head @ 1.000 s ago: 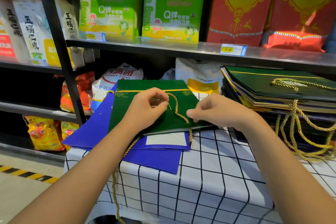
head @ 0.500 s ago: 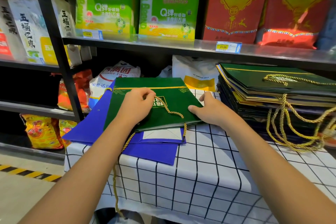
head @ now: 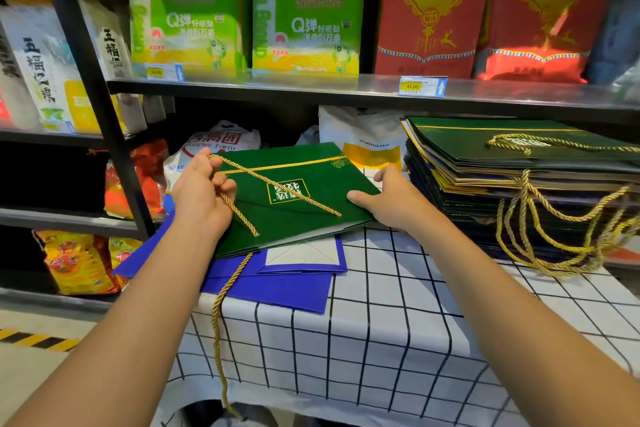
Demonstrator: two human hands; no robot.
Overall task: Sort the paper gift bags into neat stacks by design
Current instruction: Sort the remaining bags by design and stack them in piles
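Fingers of the left hand (head: 201, 189) pinch the gold cord handle (head: 277, 184); the right hand (head: 388, 199) grips the green gift bag (head: 294, 208) lying crosswise between them.

Table (head: 381, 340) with black-grid white cloth; blue bags (head: 277, 284) at left, tall bag stack (head: 519, 191) at right.

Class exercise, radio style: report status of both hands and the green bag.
Left hand gripping gold cord handle. Right hand holding green bag at its edge. Bag atop blue bags. Nothing obstructing.
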